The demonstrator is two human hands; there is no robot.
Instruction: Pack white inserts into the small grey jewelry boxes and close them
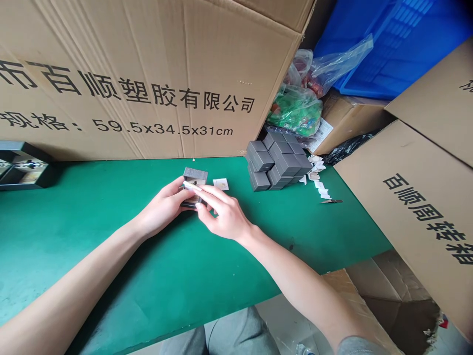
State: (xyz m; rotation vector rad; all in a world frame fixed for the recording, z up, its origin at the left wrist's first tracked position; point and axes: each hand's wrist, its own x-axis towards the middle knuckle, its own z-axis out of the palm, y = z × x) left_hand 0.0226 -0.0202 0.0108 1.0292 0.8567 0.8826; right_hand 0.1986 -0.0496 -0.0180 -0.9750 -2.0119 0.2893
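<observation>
A small dark grey box (194,176) stands on the green table (111,236) in front of me. My left hand (165,205) wraps its fingers round the box's near side. My right hand (221,212) is closed against the box from the right, pinching a thin white card (192,186) laid across its front. Just right of the box lies a small white label (220,184) flat on the table.
A pile of several similar grey boxes (278,160) stands at the back right, with white paper scraps (317,177) and small tweezers (331,201) beside it. Large cardboard cartons (148,74) wall the back, another carton (417,207) the right. A black tray (22,170) is at the left edge.
</observation>
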